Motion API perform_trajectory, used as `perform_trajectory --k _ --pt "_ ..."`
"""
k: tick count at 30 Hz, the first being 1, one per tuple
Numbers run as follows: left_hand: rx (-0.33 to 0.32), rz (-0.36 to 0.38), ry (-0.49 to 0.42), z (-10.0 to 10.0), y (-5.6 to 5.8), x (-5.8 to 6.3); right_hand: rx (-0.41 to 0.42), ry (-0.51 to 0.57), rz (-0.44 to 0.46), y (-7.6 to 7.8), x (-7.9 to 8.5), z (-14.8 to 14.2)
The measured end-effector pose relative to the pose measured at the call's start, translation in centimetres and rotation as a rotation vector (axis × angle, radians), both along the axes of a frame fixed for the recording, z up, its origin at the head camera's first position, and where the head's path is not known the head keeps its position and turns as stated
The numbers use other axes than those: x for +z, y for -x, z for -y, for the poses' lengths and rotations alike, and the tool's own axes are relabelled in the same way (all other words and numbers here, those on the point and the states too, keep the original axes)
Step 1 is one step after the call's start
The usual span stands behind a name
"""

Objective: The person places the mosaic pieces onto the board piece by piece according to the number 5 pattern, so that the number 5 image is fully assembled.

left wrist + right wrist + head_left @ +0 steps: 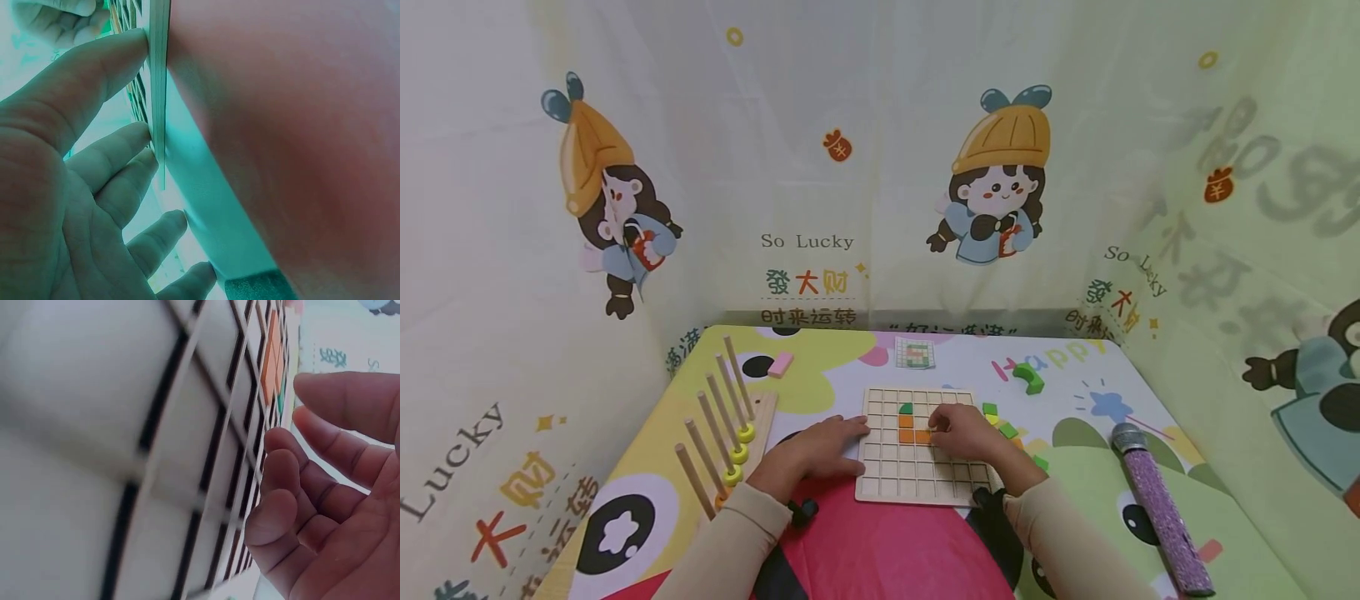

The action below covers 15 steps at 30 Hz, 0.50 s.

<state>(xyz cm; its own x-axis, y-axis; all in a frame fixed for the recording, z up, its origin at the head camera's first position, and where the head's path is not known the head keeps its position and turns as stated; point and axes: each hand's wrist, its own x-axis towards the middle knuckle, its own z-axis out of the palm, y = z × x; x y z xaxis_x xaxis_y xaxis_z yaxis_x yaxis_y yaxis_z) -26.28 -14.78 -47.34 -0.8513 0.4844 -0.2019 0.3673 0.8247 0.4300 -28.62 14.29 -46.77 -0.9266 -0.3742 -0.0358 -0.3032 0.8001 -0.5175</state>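
Curling over the grid board [887, 487], the right hand [967, 435] hides whether it pinches anything; I cannot tell. Orange tiles [907, 436] on the board lie just left of its fingertips, farther from the left hand [822, 446], spread against the board's left edge.

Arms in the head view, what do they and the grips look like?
The left sleeve and right sleeve are plain beige and long. The left grip and right grip are bare hands, with no gloves visible. Small black pieces show near both sleeve ends, too unclear to identify.
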Motion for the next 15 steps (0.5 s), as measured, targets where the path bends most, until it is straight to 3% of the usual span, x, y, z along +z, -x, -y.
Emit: perform_trajectory --k 15 --pt "0.006 0.013 0.0 0.0 0.2 -0.1 -0.073 0.06 -0.002 -1.2 0.2 -8.2"
